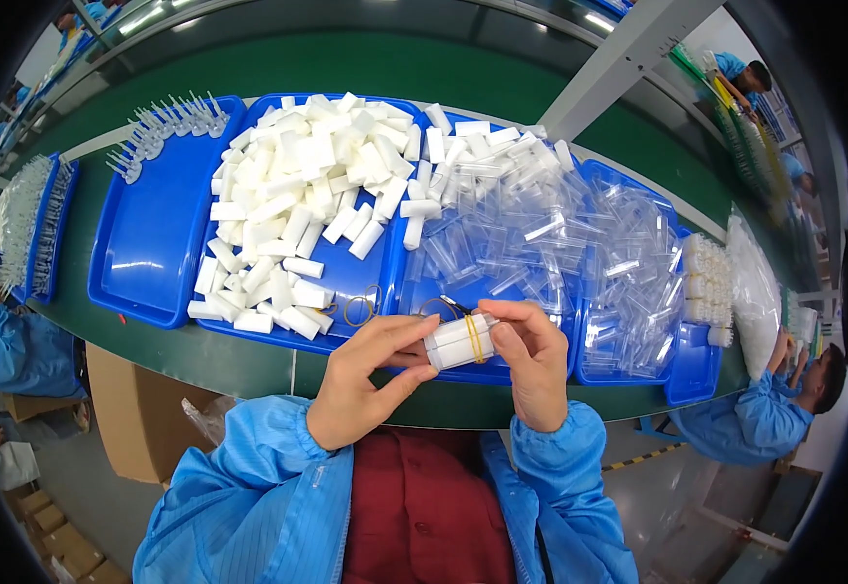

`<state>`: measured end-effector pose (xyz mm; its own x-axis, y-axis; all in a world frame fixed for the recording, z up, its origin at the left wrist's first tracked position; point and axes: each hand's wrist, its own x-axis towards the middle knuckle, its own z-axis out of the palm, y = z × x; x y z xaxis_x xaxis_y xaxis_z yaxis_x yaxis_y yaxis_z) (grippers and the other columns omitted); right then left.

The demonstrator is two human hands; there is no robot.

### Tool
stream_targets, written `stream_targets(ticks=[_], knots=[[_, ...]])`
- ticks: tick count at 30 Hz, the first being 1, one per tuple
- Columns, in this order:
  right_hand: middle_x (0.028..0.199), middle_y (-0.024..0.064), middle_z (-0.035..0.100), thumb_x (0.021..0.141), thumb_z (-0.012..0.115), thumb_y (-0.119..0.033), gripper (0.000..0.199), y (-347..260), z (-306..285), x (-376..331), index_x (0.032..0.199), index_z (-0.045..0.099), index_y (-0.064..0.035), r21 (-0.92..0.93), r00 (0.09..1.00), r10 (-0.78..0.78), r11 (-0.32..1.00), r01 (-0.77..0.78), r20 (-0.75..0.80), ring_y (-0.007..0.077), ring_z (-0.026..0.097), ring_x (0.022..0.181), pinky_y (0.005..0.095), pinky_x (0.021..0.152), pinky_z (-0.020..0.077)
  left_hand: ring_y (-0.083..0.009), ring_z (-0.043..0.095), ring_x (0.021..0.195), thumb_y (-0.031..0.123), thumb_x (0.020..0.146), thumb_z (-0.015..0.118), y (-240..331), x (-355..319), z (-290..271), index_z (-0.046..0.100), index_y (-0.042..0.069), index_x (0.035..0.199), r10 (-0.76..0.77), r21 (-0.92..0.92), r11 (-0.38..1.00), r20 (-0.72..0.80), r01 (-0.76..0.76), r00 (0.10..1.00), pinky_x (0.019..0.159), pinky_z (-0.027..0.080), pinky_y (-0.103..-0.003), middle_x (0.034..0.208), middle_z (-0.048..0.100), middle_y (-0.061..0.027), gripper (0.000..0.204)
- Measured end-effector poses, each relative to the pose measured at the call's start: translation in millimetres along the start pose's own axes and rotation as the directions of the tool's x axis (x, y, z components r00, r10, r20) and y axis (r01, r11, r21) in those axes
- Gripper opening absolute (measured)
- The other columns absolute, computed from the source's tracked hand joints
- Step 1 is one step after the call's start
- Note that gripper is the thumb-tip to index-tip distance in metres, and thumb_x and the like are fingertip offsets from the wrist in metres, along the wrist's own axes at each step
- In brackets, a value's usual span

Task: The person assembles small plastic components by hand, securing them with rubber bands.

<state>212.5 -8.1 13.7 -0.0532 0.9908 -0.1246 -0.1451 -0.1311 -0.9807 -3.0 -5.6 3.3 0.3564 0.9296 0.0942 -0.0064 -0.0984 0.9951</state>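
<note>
Between my two hands, above the front edge of the blue trays, is a small bundle of white cylinders in clear sleeves (453, 350). A yellow rubber band (475, 338) is looped around its right part. My left hand (365, 378) grips the bundle's left end between thumb and fingers. At the other end, my right hand (531, 365) pinches it near the rubber band, thumb in front. Just behind the bundle, loose rubber bands (358, 307) lie in the tray of white foam-like cylinders (322, 161). Clear plastic tubes (502, 243) fill the neighbouring tray.
A blue tray (151, 234) at left holds upright clear stemmed parts (176, 122) at its back. More clear tubes (633, 263) lie in the right tray, beside stacked banded bundles (708, 277) and a white plastic bag (753, 292). A metal post (618, 68) rises behind; co-workers sit at both sides.
</note>
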Motion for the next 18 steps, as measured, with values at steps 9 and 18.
stream_targets(ticks=[9,18], knots=[[0.122,0.0112,0.061,0.102,0.057,-0.014,0.029,0,-8,1,0.126,0.064,0.0009,-0.007,1.000,-0.016,1.000,0.016,0.015,0.0165,0.060,0.108,0.0272,0.089,0.0498,-0.0217,0.066,0.107,-0.007,0.084,0.072,0,2,-1,0.059,0.000,0.130,-0.116,-0.151,0.981,0.028,0.119,0.993,0.091,0.058,-0.031,0.127,0.056,-0.0130,0.048],[0.125,0.0143,0.062,0.101,0.056,-0.010,0.029,-5,-5,5,0.127,0.063,0.0018,-0.162,0.950,-0.277,0.941,0.298,0.143,0.0188,0.059,0.114,0.0296,0.096,0.0471,-0.0233,0.065,0.110,-0.002,0.080,0.079,-7,2,2,0.055,0.003,0.133,0.053,0.013,0.998,0.038,-0.054,0.998,0.093,0.057,-0.033,0.127,0.056,-0.0133,0.059]])
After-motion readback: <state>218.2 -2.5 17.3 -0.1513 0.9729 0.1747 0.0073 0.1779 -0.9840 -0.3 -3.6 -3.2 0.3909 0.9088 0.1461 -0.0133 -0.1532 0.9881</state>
